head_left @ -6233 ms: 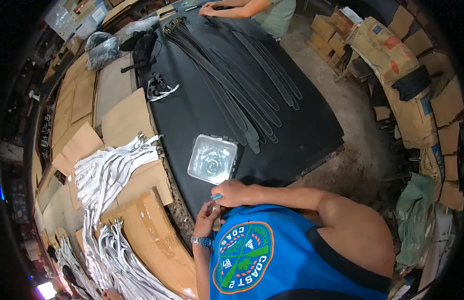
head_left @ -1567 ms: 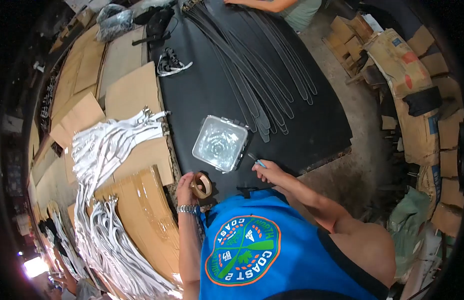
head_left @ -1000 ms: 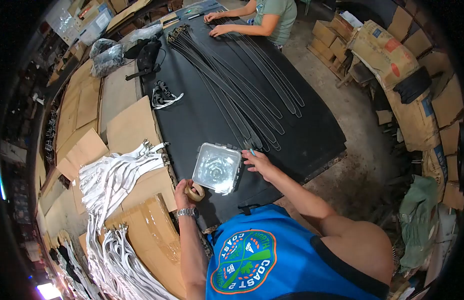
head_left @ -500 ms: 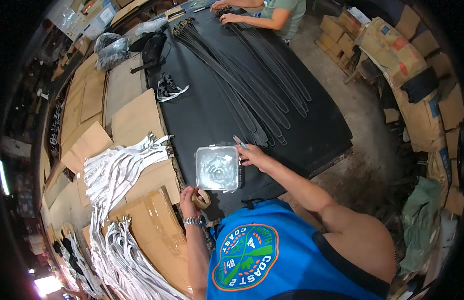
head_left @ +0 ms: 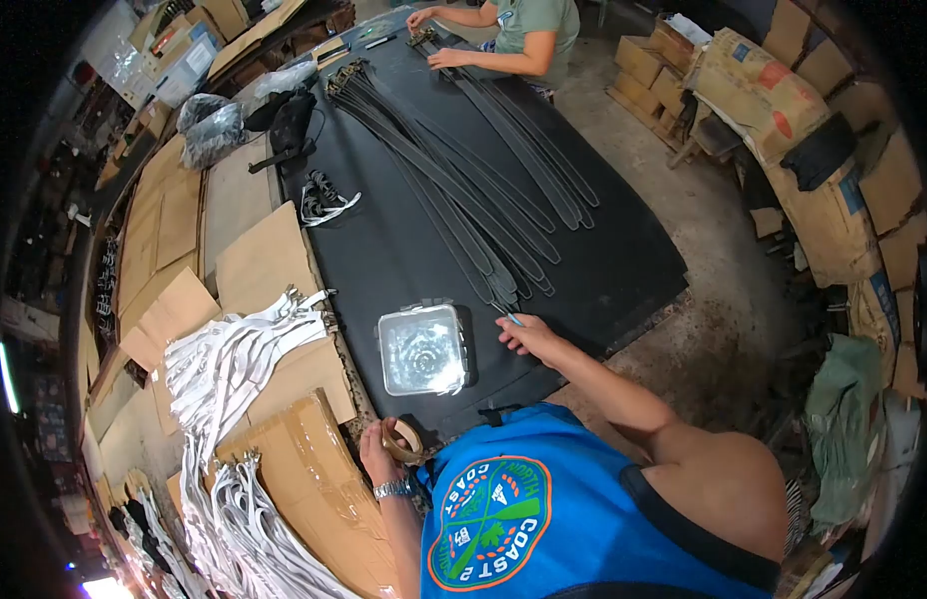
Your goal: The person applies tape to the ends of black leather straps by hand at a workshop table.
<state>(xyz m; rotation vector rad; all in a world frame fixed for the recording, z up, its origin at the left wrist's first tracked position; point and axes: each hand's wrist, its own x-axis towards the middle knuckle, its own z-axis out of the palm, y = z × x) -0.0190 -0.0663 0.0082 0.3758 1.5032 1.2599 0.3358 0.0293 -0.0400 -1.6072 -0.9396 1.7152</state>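
My left hand (head_left: 379,457) is closed around a roll of brown tape (head_left: 407,436) at the near left edge of the black-covered table (head_left: 623,290). A pair of small blue-handled snips (head_left: 511,318) is in my closed right hand (head_left: 531,339), its tip near the ends of the dark straps. Between my hands, touched by neither, a clear square plastic box (head_left: 421,349) rests on the black surface. Long dark straps (head_left: 473,190) lie in bundles beyond my right hand, their looped ends towards me.
White straps (head_left: 249,354) are heaped on cardboard (head_left: 294,469) at my left. A small black-and-white strap bundle (head_left: 323,198) lies farther up. Across the table a person's hands (head_left: 446,58) touch the far strap ends. Boxes (head_left: 655,62) and sacks (head_left: 763,90) stand at right.
My right hand has drawn back from the box's side, taking the snips rightward and nearer to me. The tape roll in my left hand has moved slightly nearer. The whole view has shifted.
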